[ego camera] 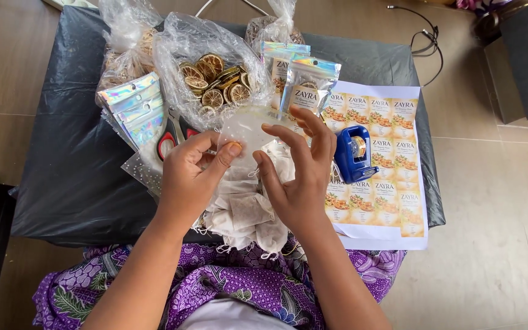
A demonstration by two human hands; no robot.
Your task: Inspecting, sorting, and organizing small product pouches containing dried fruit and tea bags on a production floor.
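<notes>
My left hand (192, 174) pinches the left edge of a small clear dotted pouch (247, 129), thumb on top. My right hand (299, 168) is at the pouch's right side, with its fingers spread and its thumb against the pouch's lower edge. Under both hands lies a heap of white tea bags with strings (245, 211). Just beyond the pouch, an open clear plastic bag of dried citrus slices (214, 79) rests on the black-covered low table (68, 165).
A stack of shiny holographic pouches (131, 107) and red-handled scissors (172, 135) lie left. Two filled labelled pouches (307, 85) stand behind. A blue tape dispenser (354, 154) sits on a sheet of stickers (392, 183) at right. More plastic bags are at the back. Cables lie on the floor.
</notes>
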